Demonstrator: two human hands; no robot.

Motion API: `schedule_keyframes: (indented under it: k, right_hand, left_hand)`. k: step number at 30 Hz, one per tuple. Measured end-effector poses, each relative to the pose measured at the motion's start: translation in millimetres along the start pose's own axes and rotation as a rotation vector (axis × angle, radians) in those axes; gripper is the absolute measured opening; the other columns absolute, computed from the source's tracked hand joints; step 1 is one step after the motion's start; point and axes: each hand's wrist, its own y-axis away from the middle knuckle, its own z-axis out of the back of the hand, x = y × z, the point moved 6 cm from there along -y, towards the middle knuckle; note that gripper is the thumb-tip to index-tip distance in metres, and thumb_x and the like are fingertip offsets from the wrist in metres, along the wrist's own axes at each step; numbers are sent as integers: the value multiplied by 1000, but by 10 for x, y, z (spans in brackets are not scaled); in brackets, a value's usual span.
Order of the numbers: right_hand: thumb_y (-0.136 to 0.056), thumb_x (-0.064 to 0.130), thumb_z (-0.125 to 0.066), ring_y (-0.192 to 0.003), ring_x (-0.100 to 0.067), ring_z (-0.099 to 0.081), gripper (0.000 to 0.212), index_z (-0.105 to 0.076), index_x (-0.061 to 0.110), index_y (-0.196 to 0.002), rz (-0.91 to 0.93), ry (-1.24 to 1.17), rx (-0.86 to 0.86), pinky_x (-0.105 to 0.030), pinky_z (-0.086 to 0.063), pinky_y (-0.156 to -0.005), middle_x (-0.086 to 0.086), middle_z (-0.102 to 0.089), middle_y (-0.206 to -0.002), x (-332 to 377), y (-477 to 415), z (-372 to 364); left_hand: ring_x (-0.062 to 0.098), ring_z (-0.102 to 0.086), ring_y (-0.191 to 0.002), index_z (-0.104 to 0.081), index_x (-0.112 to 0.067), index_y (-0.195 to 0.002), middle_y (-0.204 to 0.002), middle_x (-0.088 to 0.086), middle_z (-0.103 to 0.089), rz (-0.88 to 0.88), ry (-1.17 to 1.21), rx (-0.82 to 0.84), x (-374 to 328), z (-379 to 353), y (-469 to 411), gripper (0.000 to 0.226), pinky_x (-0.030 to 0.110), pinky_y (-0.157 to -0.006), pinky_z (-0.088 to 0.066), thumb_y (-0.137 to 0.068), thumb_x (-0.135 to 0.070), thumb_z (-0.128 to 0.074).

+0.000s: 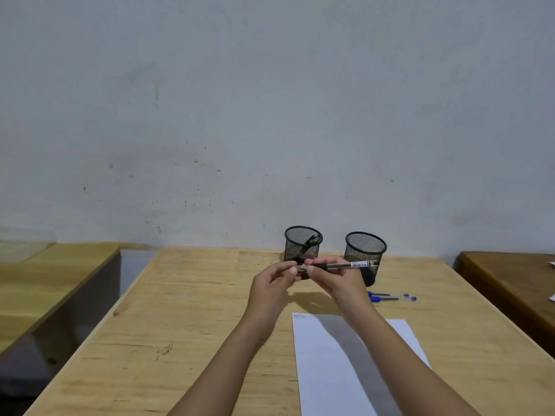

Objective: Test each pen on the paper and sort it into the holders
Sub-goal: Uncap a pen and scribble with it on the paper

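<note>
My right hand (333, 277) pinches a clear-barrelled black pen (351, 265) held level above the table, its labelled end pointing right. My left hand (271, 285) pinches the pen's cap (301, 268) at the pen's left end. Behind my hands stand two black mesh holders: the left holder (302, 237) has a pen leaning inside, and nothing shows inside the right holder (365, 247). Two blue pens (392, 296) lie on the table to the right. A white sheet of paper (324, 367) lies under my right forearm, with small blue marks at its top-left corner.
The work sits on a light wooden table (186, 325) against a grey wall. A second wooden bench (54, 274) stands at the left across a gap. A darker table (510, 283) with paper corners is at the right edge.
</note>
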Motion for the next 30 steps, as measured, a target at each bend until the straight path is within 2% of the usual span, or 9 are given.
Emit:
schedule_keyframes:
  k: [3, 6, 9, 12, 16, 19, 23, 26, 30]
  right_hand:
    - [-70, -3, -73, -87, -19, -68, 16, -71, 8, -81, 50, 74, 8, -24, -52, -79, -13, -72, -93, 70, 29, 69]
    - [-68, -2, -76, -78, -13, -67, 18, -73, 15, -75, 81, 96, -24, -18, -49, -69, -12, -71, -89, 140, 50, 141]
    - [-70, 1, -75, -71, -7, -64, 16, -73, 14, -80, 76, 82, -20, -11, -45, -60, -8, -71, -84, 180, 73, 175]
    - [-72, 1, -73, -85, -16, -68, 17, -73, 9, -87, 61, -45, -42, -17, -52, -75, -8, -73, -86, 168, 83, 231]
    - [-75, -6, -66, -81, -17, -70, 17, -69, 1, -90, 51, -142, -39, -17, -53, -73, -9, -74, -81, 133, 91, 235]
    - [-76, -7, -65, -83, -20, -69, 15, -67, -1, -89, 57, -153, -11, -20, -54, -76, -11, -73, -83, 100, 77, 216]
    - [-76, -8, -64, -87, -26, -68, 14, -69, 3, -82, 72, -119, 4, -29, -55, -87, -12, -73, -85, 22, 71, 208]
    - [-73, -4, -68, -88, -29, -68, 16, -72, 11, -76, 101, -48, 11, -33, -52, -90, -11, -73, -85, 16, 77, 213]
    - [-73, -3, -70, -89, -29, -67, 16, -72, 13, -75, 112, 11, 31, -34, -51, -90, -9, -74, -84, 38, 77, 221]
  left_hand:
    - [11, -69, -78, -69, -10, -93, -82, 1, -74, -32, 39, 26, -104, -74, -39, 10, 17, -74, -52, -84, -8, -64]
    - [9, -69, -75, -70, -11, -89, -78, -1, -75, -65, 44, 77, -193, -169, -38, 11, 15, -71, -52, -81, -4, -66]
    - [5, -67, -70, -70, -11, -87, -78, 0, -73, -137, -6, 29, -269, -174, -37, 13, 13, -68, -51, -81, -1, -65]
    - [4, -66, -70, -69, -13, -87, -79, -3, -72, -176, -8, -32, -311, -115, -80, 15, 12, -71, -52, -82, 0, -64]
    - [7, -68, -74, -68, -10, -91, -77, -5, -73, -123, -10, 53, -276, -140, -91, 12, 15, -76, -54, -84, -2, -62]
    - [6, -68, -68, -67, -11, -86, -74, -4, -71, -93, -62, 78, -245, -151, -68, 12, 15, -72, -54, -86, -1, -60]
    - [1, -64, -57, -67, -10, -80, -62, -2, -68, -30, -132, 72, -231, -91, -71, 14, 11, -63, -52, -86, 1, -60]
    - [3, -66, -60, -69, -9, -83, -63, -1, -70, 53, -113, 79, -178, -37, -88, 10, 11, -67, -53, -85, -2, -62]
    - [4, -67, -63, -69, -8, -85, -66, -2, -73, 110, -65, 72, -121, -13, -75, 9, 12, -70, -54, -85, -1, -63]
